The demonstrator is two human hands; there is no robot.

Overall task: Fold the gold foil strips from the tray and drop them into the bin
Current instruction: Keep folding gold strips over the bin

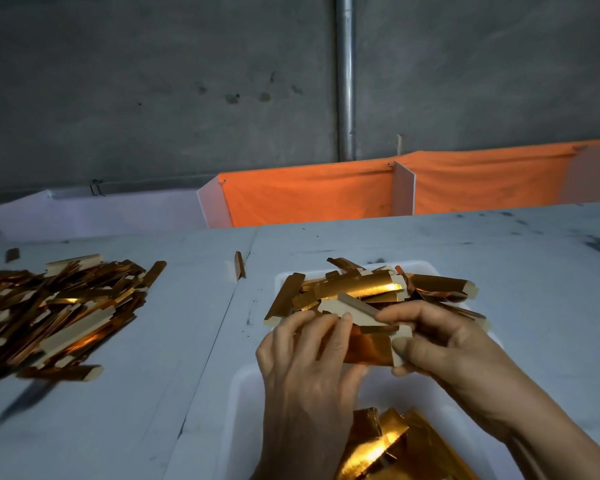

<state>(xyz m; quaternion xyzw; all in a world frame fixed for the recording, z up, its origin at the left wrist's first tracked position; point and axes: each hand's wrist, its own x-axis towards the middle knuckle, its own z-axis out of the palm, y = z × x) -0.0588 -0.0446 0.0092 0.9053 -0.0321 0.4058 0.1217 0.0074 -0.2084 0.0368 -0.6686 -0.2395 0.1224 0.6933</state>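
Both hands work 1 strip (369, 348) just above the tray (243, 386): the left hand (305, 368) lies over its left end with fingers close together and pressing down, while the right hand (440, 355) pinches the right end between thumb and fingers. The fold looks partly made, with gold foil facing up and a pale edge showing by the right thumb. To finish it well, the edges should probably be lined up first, then the crease run flat from one end to the other, since foil likely holds a crooked fold. Nearer, flat gold sheets (388, 448) lie in the tray's front end. Beyond the hands, more strips (361, 289) crowd its far end. A heap (59, 310) sits well apart on the table (499, 258) to the left; no bin can be identified for certain.
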